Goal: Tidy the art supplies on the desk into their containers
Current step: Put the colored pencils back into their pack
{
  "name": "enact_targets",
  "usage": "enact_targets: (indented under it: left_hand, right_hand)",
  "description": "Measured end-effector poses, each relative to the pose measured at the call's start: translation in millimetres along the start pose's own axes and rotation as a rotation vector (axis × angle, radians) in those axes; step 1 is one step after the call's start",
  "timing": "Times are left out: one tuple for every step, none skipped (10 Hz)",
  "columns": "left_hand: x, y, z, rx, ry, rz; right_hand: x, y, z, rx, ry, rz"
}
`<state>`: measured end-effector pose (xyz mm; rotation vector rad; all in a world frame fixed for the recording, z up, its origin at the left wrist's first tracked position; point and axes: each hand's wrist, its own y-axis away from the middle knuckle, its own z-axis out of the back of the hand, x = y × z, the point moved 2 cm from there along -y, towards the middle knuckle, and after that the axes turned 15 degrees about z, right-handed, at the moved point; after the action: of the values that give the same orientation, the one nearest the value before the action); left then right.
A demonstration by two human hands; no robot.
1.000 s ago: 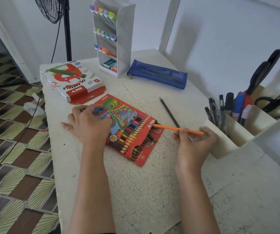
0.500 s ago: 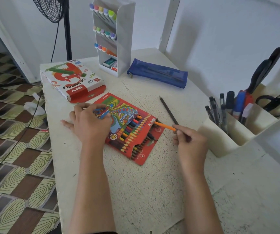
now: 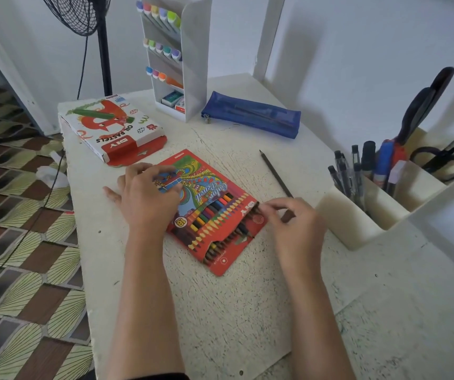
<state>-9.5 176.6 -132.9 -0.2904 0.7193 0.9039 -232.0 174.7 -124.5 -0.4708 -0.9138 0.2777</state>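
One stray I count: black pencil (image 3: pixel 276 174) on desk (image 3: pixel 220 311), between colour pencil pack (image 3: pixel 214 212) and organiser (image 3: pixel 357 226). Left hand (image 3: pixel 146 201) presses pack flat, fingers spread. Right hand (image 3: pixel 294 226) at pack's open end, blurred; grip I cannot tell. Pack not yet closed.

A single wide-angle camera sits on my head; it faces forward and down over the desk (image 3: pixel 220 311); my left hand (image 3: pixel 149 198) and right hand (image 3: pixel 294 229) lie close beneath it, mid-frame; the wall (image 3: pixel 357 50) closes the far side; the floor (image 3: pixel 14 242) shows at left
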Motion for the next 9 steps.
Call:
enact_targets:
  left_hand:
    - [-0.3, 0.2, -0.6, -0.01, 0.011, 0.014]
    - [0.1, -0.4, -1.2, -0.016, 0.01, 0.02]
    - [0.5, -0.9, -1.5, -0.016, 0.016, 0.018]
    - [1.1, -1.1, -1.7, -0.014, 0.021, 0.018]
    - [1.3, -0.8, -1.5, -0.014, 0.023, 0.019]
    - [1.1, -0.6, -1.8, -0.01, 0.023, 0.019]
    - [0.7, -1.0, -1.8, -0.008, 0.017, 0.021]
    - [0.3, -1.0, -1.5, -0.007, 0.007, 0.026]
    - [0.6, -1.1, -1.5, -0.006, 0.002, 0.03]
  right_hand:
    - [-7.9, -3.3, 14.5, -0.131, 0.149, -0.023]
    - [-12.0, -4.6, 16.2, -0.027, 0.271, -0.085]
    - [-10.6, -2.7, 9.5, 0.088, 0.396, -0.113]
    - [-12.7, -2.1, 8.9, 0.018, 0.401, -0.147]
    - [-16.7, -1.9, 9.8, -0.055, 0.334, -0.152]
    - [-18.4, -2.1, 9.0, -0.052, 0.292, -0.155]
    - [-20.1, -2.4, 8.6, -0.037, 0.285, -0.14]
    - [-18.4, -3.0, 9.4, -0.029, 0.269, -0.115]
    - [-18.6, -2.6, 7.7, 0.022, 0.337, -0.089]
